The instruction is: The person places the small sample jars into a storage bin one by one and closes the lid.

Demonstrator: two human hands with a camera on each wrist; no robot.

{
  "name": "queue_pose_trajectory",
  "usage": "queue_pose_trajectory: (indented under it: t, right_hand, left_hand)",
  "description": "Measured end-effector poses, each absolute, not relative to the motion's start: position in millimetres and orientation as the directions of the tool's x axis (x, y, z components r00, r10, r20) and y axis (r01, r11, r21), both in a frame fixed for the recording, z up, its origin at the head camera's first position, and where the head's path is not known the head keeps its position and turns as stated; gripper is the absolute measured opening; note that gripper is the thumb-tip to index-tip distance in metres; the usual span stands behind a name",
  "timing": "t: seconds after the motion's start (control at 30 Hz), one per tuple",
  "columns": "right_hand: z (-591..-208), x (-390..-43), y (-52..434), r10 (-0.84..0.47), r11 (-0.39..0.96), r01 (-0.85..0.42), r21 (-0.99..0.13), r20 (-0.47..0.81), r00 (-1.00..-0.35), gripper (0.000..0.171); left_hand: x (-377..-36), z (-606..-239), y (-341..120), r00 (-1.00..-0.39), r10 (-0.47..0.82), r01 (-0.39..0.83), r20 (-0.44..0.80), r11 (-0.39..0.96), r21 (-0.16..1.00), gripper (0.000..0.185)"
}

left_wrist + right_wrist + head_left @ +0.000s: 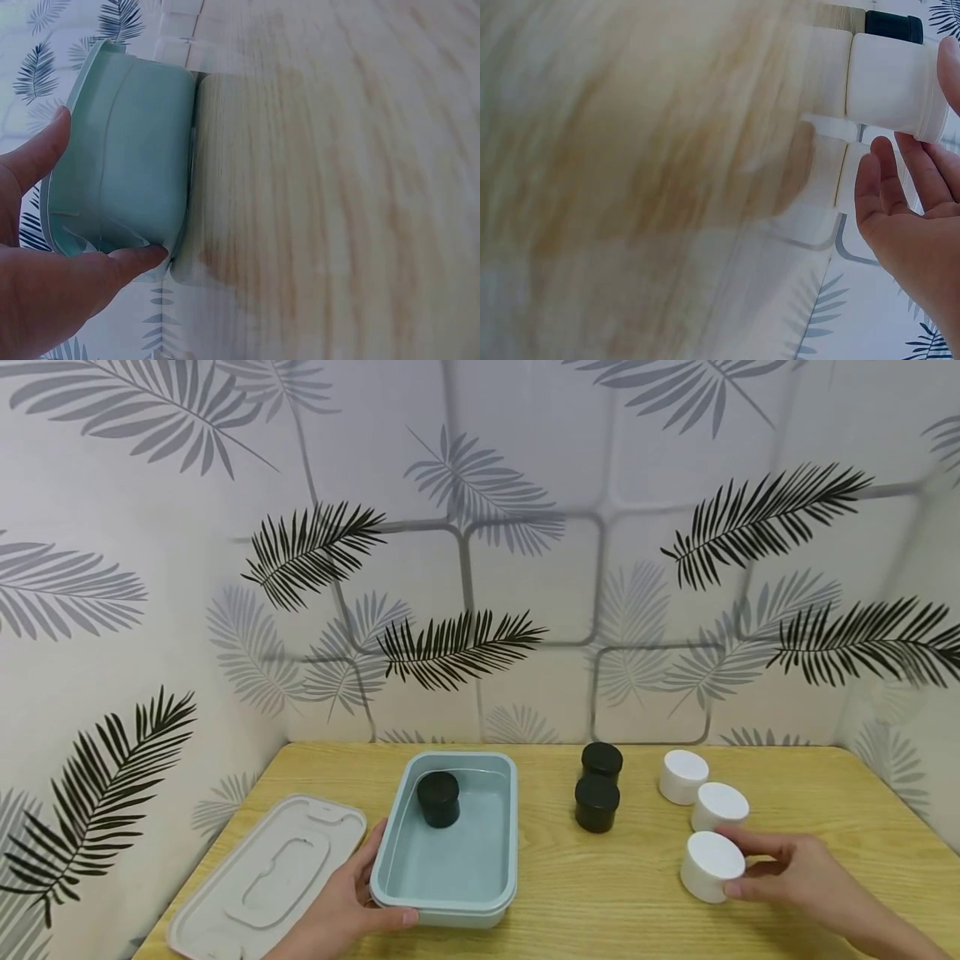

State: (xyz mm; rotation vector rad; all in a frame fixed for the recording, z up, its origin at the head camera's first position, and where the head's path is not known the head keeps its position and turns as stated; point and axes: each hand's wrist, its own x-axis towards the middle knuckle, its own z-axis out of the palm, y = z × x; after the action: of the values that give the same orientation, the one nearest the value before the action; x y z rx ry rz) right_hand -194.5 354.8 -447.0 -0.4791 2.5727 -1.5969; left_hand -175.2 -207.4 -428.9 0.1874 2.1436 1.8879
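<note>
Low in the middle of the frame, the left hand holds a pale blue-green, oblong plastic box with a round black jar inside. At the lower right, the right hand pinches a short, round white jar on the yellow wooden table.

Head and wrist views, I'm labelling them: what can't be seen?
Inside nearest white jar: head view, hidden by its top.
Part of gray lid: head view, behind left hand.
Black jar in the tub: left wrist view, behind tub's wall.
Part of right hand: right wrist view, cut by right edge.
</note>
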Motion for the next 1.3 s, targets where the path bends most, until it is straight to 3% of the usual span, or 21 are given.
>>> queue_pose_trajectory:
  t: [0.4,0.67,0.8,1.0,1.3]
  right_hand:
    - [-450.6,-197.1,350.1,-0.312,0.359,-0.272,-0.893,0.16,-0.937,0.059]
    - [-426.1,-198.5,326.8,-0.27,0.407,-0.152,-0.901,0.041,-0.962,0.068]
    - [-402.9,-203.4,304.5,-0.281,0.387,-0.115,-0.915,0.002,-0.96,0.071]
    - [-370.4,-213.4,259.6,-0.323,0.331,-0.153,-0.931,0.04,-0.945,0.073]
    - [-349.7,-234.7,178.9,-0.393,0.25,-0.151,-0.956,0.042,-0.919,0.075]
  left_hand:
    - [-174.1,-427.6,-206.8,-0.951,0.282,-0.09,-0.125,0.133,0.987,0.115]
    - [-175.1,-427.0,-206.6,-0.953,0.274,-0.091,-0.127,0.142,0.986,0.114]
    - [-175.3,-427.5,-206.4,-0.957,0.263,-0.086,-0.126,0.158,0.984,0.114]
    - [-174.7,-428.2,-207.1,-0.953,0.28,-0.084,-0.117,0.128,0.988,0.114]
    - [-175.8,-428.0,-207.7,-0.954,0.282,-0.066,-0.105,0.144,0.987,0.115]
